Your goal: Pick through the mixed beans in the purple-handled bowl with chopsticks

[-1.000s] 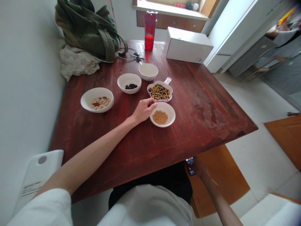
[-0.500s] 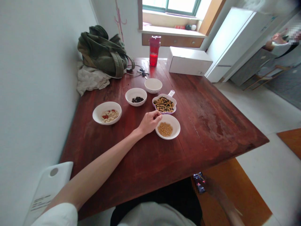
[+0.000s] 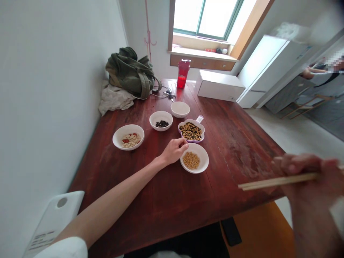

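My left hand [image 3: 174, 151] pinches the left rim of a white bowl [image 3: 202, 165] holding yellow soybeans [image 3: 191, 160]. Blurred by motion, my right hand [image 3: 303, 172] grips a pair of wooden chopsticks [image 3: 268, 182] whose tips point left, above the table's right part. Behind the soybean bowl sits a flower-shaped dish [image 3: 191, 131] of mixed yellow and black beans. A bowl with black beans [image 3: 162, 123] stands to its left, and a bowl with pale and red pieces [image 3: 130, 140] is farther left. Another white bowl [image 3: 180, 109] at the back shows nothing inside.
At the back of the wooden table [image 3: 161, 200] are a green bag [image 3: 131, 71], keys [image 3: 170, 95], a red bottle [image 3: 183, 74] and a white box [image 3: 220, 86]. A phone [image 3: 231, 232] lies below the front edge. A person's arm [image 3: 309, 72] shows far right.
My right hand has risen from below the table edge into view at the right, with chopsticks in it. The phone's screen is now dark. The view has tilted up; my left hand stays at the bowl.
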Available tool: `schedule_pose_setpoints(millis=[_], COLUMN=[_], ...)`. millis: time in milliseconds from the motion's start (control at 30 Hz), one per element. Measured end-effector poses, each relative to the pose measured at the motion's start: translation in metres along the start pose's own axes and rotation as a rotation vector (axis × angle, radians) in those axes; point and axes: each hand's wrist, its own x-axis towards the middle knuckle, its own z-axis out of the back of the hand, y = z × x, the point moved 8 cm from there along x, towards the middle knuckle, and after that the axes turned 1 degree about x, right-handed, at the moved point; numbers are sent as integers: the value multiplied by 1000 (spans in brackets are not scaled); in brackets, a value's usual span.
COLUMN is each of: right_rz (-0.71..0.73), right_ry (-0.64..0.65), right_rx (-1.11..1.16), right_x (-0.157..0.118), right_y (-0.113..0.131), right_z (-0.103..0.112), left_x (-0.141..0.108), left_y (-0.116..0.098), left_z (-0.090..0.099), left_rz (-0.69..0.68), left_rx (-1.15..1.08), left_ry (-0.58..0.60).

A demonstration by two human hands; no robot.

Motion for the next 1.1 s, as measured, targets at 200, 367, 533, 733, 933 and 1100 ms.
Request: schedule_pose_setpoints(millis=[200,367,533,733,933,1100], right_rz=[-63,-58,7,-5,-44,11], right_ry=[-68,40,123,-25,-14,43], right_rx=[39,27,35,31,-57,-92], right_x=[83,76,69,69,71,69], right_y=[-77,-121,-153,-176,-174,-165], right_z=[-111,-153,-161,-145,-150,-158], left_x=[-2,-4,-6,-7,-6,-6], left_y=[5,8,7,3,4,2], left_z=[0,2,3,7,9,9], left_rz=[34,65,90,109,117,117], left_rx=[-41,-51,-29,-26,-18,-47], left_ry=[1,-19,-16,-33,-35,-35])
